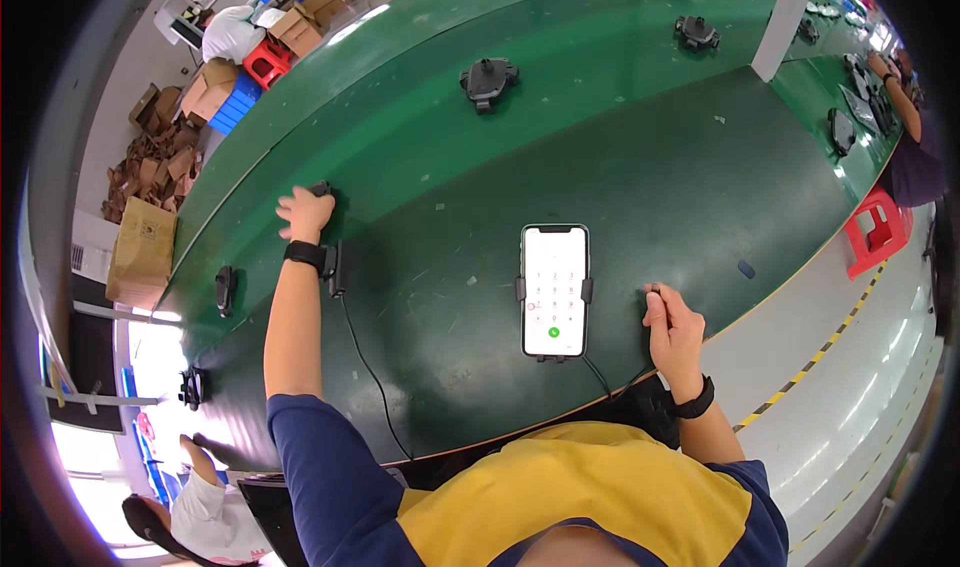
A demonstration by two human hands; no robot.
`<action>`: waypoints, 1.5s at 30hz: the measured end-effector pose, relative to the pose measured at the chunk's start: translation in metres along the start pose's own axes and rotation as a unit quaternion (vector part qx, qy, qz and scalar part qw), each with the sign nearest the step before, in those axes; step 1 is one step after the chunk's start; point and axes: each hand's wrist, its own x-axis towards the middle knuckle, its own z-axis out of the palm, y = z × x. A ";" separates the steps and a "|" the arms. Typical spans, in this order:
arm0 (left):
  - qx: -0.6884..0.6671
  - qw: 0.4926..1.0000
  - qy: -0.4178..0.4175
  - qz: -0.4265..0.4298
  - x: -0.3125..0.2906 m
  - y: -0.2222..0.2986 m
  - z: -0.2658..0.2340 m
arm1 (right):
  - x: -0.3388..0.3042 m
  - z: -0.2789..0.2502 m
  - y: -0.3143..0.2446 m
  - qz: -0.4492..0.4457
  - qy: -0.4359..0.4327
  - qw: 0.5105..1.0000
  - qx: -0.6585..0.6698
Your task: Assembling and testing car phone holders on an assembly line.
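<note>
L hand [305, 210] is stretched out to the belt [560, 77], fingers closed over a small black part [321, 187], prob. a holder like the others [488, 79] spaced along it. R hand [672, 327] rests on the surface [700, 197], fingers curled round a small dark object, can't tell what. Hands well apart. Between them a phone [555, 289] lies face up in a black clamp, screen lit w/ keypad, cable [372, 377] running toward the body, so it stays readable and powered.

- A phone [555, 290] lay in a holder on the green worktop [640, 157], its tall white screen lit.
- Brown cardboard boxes [300, 22] stood far left.
</note>
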 end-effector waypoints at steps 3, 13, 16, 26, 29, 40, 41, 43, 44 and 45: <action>-0.046 0.965 0.119 0.228 -0.025 0.075 -0.027 | 0.001 -0.005 0.002 0.007 -0.012 1.000 -0.005; 0.014 0.954 0.006 0.300 -0.063 0.296 0.010 | 0.004 -0.006 0.008 -0.050 -0.014 0.999 0.000; -0.012 0.958 0.052 0.281 -0.052 0.293 0.024 | 0.003 -0.010 0.006 -0.038 -0.021 0.999 -0.021; -0.437 0.874 -0.061 0.202 -0.028 0.154 -0.002 | 0.001 -0.001 0.002 -0.044 -0.005 0.999 0.007; -0.689 0.660 -0.292 0.067 -0.108 0.116 -0.071 | 0.000 -0.009 -0.006 0.089 -0.042 0.987 0.127; -0.867 0.338 -0.345 -0.121 -0.314 0.023 -0.110 | -0.016 0.033 -0.114 0.153 -0.483 0.815 0.280; -0.869 0.308 -0.365 -0.132 -0.324 0.021 -0.108 | -0.018 0.040 -0.118 0.129 -0.467 0.829 0.280; -0.875 0.270 -0.378 -0.139 -0.336 0.016 -0.107 | -0.023 0.047 -0.122 0.080 -0.427 0.857 0.277; -0.877 0.238 -0.392 -0.143 -0.341 0.015 -0.106 | -0.027 0.048 -0.121 0.081 -0.427 0.858 0.272; -0.878 0.206 -0.407 -0.146 -0.344 0.014 -0.106 | -0.030 0.049 -0.120 0.084 -0.422 0.857 0.284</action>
